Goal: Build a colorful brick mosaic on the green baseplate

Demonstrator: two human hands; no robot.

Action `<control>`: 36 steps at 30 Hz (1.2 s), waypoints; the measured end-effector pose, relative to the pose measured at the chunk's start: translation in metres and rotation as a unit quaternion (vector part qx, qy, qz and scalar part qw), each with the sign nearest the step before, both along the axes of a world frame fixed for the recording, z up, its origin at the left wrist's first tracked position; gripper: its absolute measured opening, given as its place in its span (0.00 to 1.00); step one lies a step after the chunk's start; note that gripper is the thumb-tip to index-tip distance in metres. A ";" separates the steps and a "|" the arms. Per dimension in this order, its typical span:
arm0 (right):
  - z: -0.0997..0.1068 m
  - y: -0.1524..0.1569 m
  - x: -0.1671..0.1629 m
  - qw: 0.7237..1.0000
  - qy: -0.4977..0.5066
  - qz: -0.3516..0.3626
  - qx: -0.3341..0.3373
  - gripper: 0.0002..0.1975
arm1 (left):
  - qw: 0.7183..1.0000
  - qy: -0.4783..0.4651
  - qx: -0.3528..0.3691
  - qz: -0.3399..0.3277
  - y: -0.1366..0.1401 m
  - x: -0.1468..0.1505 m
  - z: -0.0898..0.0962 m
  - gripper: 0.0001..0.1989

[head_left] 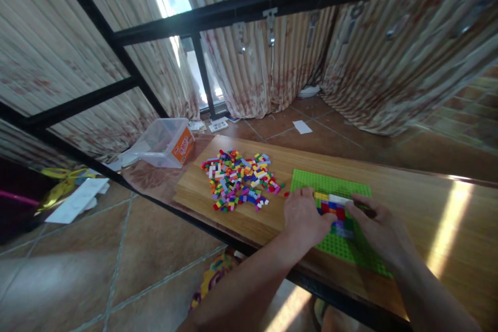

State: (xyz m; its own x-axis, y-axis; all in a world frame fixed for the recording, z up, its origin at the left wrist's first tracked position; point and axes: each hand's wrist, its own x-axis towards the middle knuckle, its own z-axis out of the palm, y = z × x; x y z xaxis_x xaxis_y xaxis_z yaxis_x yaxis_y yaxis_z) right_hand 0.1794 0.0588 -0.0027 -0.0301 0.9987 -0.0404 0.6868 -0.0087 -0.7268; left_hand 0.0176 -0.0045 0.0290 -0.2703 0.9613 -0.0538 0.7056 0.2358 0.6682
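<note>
A green studded baseplate [342, 250] lies on the wooden table. On it sits a block of joined toy bricks [341, 212] in red, blue, purple and yellow, with a white brick [337, 199] along its far edge. My left hand [305, 216] is closed around the left side of the block, its thumb lying over the bricks and its fingers curled at the plate's far left. From the right, my right hand [379, 224] reaches in with thumb and forefinger closed at the white brick's right end. Both palms hide parts of the plate.
Loose coloured bricks [239, 179] are spread over the left part of the wooden table [272, 225]. A clear plastic box [165, 142] with an orange label stands beyond them. A black metal bar [249, 8] with hanging hooks crosses above, before striped curtains.
</note>
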 end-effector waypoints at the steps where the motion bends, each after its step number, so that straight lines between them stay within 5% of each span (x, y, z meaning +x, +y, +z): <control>1: 0.001 0.000 0.000 1.000 -0.005 -0.001 -0.003 0.32 | 1.000 0.002 0.002 -0.004 -0.001 0.000 0.000 0.30; 12: 0.009 0.000 -0.002 0.999 -0.030 -0.039 -0.005 0.26 | 0.994 -0.094 0.040 0.028 0.006 -0.031 0.003 0.22; 18: 0.012 0.001 -0.001 0.996 -0.059 -0.055 -0.035 0.28 | 0.979 0.041 0.125 0.157 0.012 -0.092 0.013 0.15; 23: 0.017 -0.001 -0.004 0.994 -0.085 -0.048 -0.039 0.30 | 0.957 0.159 0.064 0.233 0.010 -0.132 0.018 0.14; 31: 0.007 0.003 0.000 0.995 -0.089 -0.042 -0.031 0.31 | 0.954 0.218 -0.009 0.206 0.011 -0.153 0.006 0.08; 36: 0.016 -0.001 -0.005 0.997 -0.064 -0.047 0.004 0.27 | 0.978 0.088 0.059 0.179 0.014 -0.161 0.007 0.04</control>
State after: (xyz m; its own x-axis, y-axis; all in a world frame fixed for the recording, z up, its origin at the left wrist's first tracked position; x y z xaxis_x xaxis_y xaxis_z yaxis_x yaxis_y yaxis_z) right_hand 0.1749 0.0574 0.0134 0.0681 0.9972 -0.0295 0.7706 -0.0713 -0.6334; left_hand -0.1439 0.0090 0.0361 -0.5855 0.8002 0.1299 0.6986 0.4168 0.5815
